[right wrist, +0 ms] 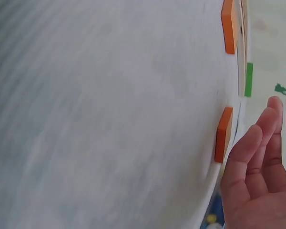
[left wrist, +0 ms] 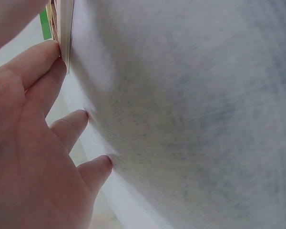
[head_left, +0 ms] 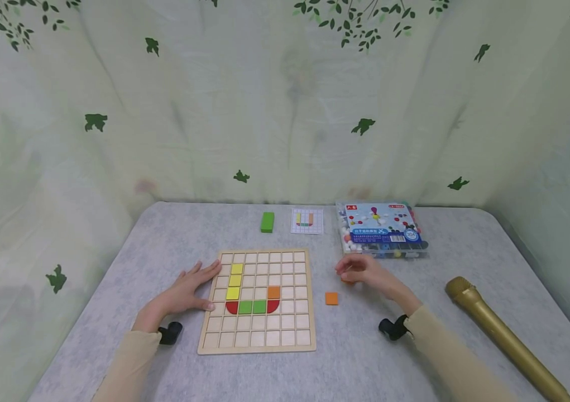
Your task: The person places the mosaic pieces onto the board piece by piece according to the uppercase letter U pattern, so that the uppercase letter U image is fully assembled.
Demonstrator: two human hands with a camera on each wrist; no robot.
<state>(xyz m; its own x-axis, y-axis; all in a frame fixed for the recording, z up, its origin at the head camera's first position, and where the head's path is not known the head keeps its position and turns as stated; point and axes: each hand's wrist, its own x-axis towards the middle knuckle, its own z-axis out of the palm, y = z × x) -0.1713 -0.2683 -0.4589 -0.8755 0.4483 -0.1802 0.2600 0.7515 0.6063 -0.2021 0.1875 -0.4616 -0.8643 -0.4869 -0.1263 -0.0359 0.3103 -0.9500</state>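
Observation:
A wooden grid board (head_left: pixel 257 349) lies on the table with square tiles forming a U: yellow tiles (head_left: pixel 234 281) on the left, green tiles (head_left: pixel 252 307) and red rounded tiles (head_left: pixel 272 306) below, and an orange tile (head_left: pixel 274 292) on the right. My left hand (head_left: pixel 186 293) rests at the board's left edge, fingers spread; its fingertips touch the frame and table in the left wrist view. My right hand (head_left: pixel 367 273) hovers over a loose orange tile (right wrist: pixel 223 136), fingers slightly bent and apart from it. Another loose orange tile (head_left: pixel 331 298) lies right of the board.
Behind the board are a green block (head_left: pixel 267 222) and a small pattern card (head_left: pixel 307 221) showing a coloured U. A clear plastic case (head_left: pixel 382 229) of coloured pieces stands beyond my right hand. A gold microphone (head_left: pixel 506 335) lies at the right.

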